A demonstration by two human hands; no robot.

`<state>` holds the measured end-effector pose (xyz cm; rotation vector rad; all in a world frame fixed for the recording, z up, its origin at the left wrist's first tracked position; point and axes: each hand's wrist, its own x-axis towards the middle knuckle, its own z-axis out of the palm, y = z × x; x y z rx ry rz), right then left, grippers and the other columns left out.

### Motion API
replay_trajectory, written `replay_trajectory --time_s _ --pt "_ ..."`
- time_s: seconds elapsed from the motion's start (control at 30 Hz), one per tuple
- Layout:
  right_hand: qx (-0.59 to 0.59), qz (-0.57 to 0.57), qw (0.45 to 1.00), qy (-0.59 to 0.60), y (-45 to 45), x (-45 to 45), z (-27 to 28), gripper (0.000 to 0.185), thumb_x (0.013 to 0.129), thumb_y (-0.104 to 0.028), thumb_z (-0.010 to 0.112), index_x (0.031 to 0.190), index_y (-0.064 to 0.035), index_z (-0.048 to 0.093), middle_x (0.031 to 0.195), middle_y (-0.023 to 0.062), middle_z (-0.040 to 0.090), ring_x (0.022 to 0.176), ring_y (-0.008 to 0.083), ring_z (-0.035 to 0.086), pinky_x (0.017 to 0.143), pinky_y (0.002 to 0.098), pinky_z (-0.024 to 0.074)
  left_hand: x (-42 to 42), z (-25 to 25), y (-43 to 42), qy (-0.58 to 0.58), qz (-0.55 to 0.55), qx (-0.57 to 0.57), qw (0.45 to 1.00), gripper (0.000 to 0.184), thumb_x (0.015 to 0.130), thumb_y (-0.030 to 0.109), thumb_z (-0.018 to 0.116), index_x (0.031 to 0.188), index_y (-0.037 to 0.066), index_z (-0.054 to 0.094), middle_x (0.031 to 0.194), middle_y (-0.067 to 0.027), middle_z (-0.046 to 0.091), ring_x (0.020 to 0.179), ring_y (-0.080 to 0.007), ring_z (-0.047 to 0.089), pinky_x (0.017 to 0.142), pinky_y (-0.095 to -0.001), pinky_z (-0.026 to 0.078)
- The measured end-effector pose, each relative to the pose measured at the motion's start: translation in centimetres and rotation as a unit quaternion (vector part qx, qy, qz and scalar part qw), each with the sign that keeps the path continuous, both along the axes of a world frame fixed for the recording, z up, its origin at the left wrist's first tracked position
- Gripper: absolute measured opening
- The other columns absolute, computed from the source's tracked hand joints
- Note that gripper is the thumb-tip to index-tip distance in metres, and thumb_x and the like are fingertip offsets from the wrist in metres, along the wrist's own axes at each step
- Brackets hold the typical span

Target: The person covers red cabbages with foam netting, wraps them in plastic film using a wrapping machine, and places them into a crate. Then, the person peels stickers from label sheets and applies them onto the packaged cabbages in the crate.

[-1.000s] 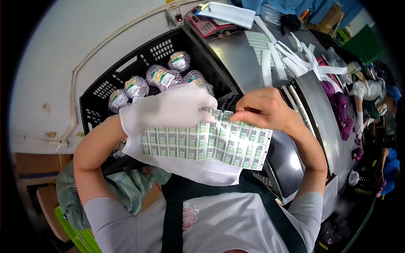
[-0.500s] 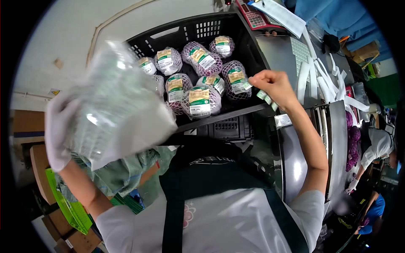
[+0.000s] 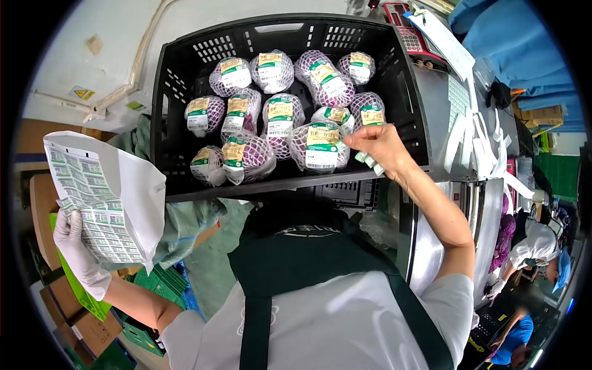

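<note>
My left hand [image 3: 79,246], in a white glove, grips a sheet of stickers [image 3: 102,213] printed in green and white, with a plain white backing flap at its right. My right hand [image 3: 383,148] is bare, its thumb and fingers pinched on a short strip of small green stickers [image 3: 368,161]. The fingertips are at the right side of a netted purple vegetable pack [image 3: 314,163] with a green and tan label; whether they touch it I cannot tell. Several similar packs [image 3: 280,117] lie in the black plastic crate [image 3: 413,111].
Right of the crate, white paper strips [image 3: 459,145] lie on a metal counter by a red calculator-like device [image 3: 412,38] and a clipboard [image 3: 443,43]. Cardboard boxes [image 3: 68,299] and green crates [image 3: 161,287] stand lower left. Other people [image 3: 536,240] work at far right.
The sticker sheet has swung left and down off the crate, uncovering more packs. My right hand has moved from the far-right pack to the front one, still pinching the sticker strip.
</note>
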<state>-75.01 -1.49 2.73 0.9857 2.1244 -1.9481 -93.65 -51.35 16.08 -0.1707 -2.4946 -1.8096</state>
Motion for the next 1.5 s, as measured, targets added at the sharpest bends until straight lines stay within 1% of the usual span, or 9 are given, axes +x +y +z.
replay_trajectory --time_s 0.23,0.3,0.43,0.57,0.7,0.9,1.23,1.3,1.5 --pt "0.032 -0.018 0.999 0.027 -1.3 -0.3 -2.5 0.020 0.071 -0.015 0.078 0.071 0.0018 0.067 0.062 0.0034 0.062 0.053 0.0070 0.050 0.049 0.0231 0.0405 -1.1 -1.8 -1.7 0.004 -0.014 -0.030 0.999 0.024 0.088 0.006 0.054 0.110 -0.004 0.059 0.097 -0.0050 0.064 0.080 -0.0092 0.058 0.073 -0.0212 0.046" --pt "0.266 0.061 0.962 -0.023 -1.2 -0.5 -1.6 0.029 0.067 -0.024 0.080 0.067 0.0019 0.066 0.058 0.0050 0.060 0.050 0.0090 0.051 0.048 0.0248 0.0417 -1.4 -2.0 -2.0 0.001 -0.025 -0.034 0.999 0.024 0.088 0.006 0.055 0.110 -0.003 0.059 0.096 -0.0044 0.064 0.079 -0.0087 0.058 0.072 -0.0207 0.046" --pt "0.306 0.082 0.945 -0.082 0.8 -1.0 -1.3 0.035 0.067 -0.028 0.080 0.067 0.0032 0.065 0.059 0.0056 0.061 0.052 0.0064 0.051 0.048 0.0235 0.0415 -1.9 -2.5 -2.4 0.006 -0.024 -0.015 1.000 0.022 0.087 0.006 0.056 0.107 -0.003 0.060 0.093 -0.0030 0.064 0.077 -0.0072 0.056 0.072 -0.0194 0.044" --pt "0.193 0.069 0.979 -0.001 1.4 -3.3 0.0 0.023 0.078 -0.019 0.071 0.069 -0.0012 0.061 0.057 -0.0020 0.052 0.051 0.0038 0.042 0.043 0.0205 0.0312 -2.0 -3.0 -3.6 -0.005 -0.031 -0.030 0.999 0.019 0.087 0.006 0.058 0.103 -0.003 0.061 0.089 -0.0025 0.064 0.075 -0.0060 0.055 0.071 -0.0187 0.043" --pt "0.136 0.111 0.985 -0.006 -2.6 -8.1 1.8 0.016 0.075 -0.012 0.072 0.081 0.0015 0.064 0.074 0.0045 0.063 0.067 0.0081 0.056 0.060 0.0222 0.0447 -2.0 -3.3 -4.1 0.000 -0.011 -0.002 1.000 0.019 0.087 0.007 0.058 0.102 -0.004 0.061 0.089 -0.0027 0.064 0.075 -0.0065 0.055 0.071 -0.0195 0.043" --pt "0.196 0.164 0.965 -0.065 -2.2 -14.6 -6.5 0.017 0.066 -0.011 0.077 0.077 -0.0012 0.068 0.075 0.0085 0.067 0.068 0.0137 0.061 0.063 0.0265 0.0493 -2.0 -3.7 -6.6 -0.001 -0.005 -0.009 1.000 0.020 0.087 0.006 0.057 0.104 -0.004 0.060 0.092 -0.0033 0.064 0.079 -0.0072 0.055 0.074 -0.0202 0.043" --pt "0.361 0.283 0.867 -0.195 -1.3 -17.9 -10.1 0.031 0.057 -0.023 0.083 0.073 0.0003 0.070 0.072 0.0128 0.066 0.063 0.0188 0.061 0.062 0.0297 0.0488 -1.6 -6.1 -9.6 0.004 0.061 0.009 0.998 0.016 0.083 0.005 0.063 0.097 0.000 0.064 0.077 0.0037 0.060 0.067 -0.0032 0.047 0.068 -0.0172 0.037" --pt "0.424 0.358 0.794 -0.248 -0.6 -18.9 -9.5 0.047 0.057 -0.041 0.079 0.077 0.0005 0.069 0.078 0.0140 0.067 0.072 0.0274 0.065 0.069 0.0328 0.0514 -1.4 -6.0 -8.8 0.000 0.087 0.011 0.996 0.014 0.083 0.005 0.063 0.096 0.000 0.065 0.074 0.0050 0.058 0.066 -0.0031 0.044 0.067 -0.0169 0.036" --pt "0.059 0.203 0.976 -0.050 -7.5 -16.9 0.3 0.016 0.071 -0.012 0.075 0.075 -0.0060 0.062 0.068 0.0029 0.063 0.059 0.0067 0.058 0.043 0.0194 0.0420 -0.8 -6.0 -9.6 0.008 0.077 -0.002 0.997 0.019 0.082 0.005 0.065 0.100 0.000 0.065 0.077 0.0048 0.059 0.069 -0.0033 0.045 0.071 -0.0167 0.037"
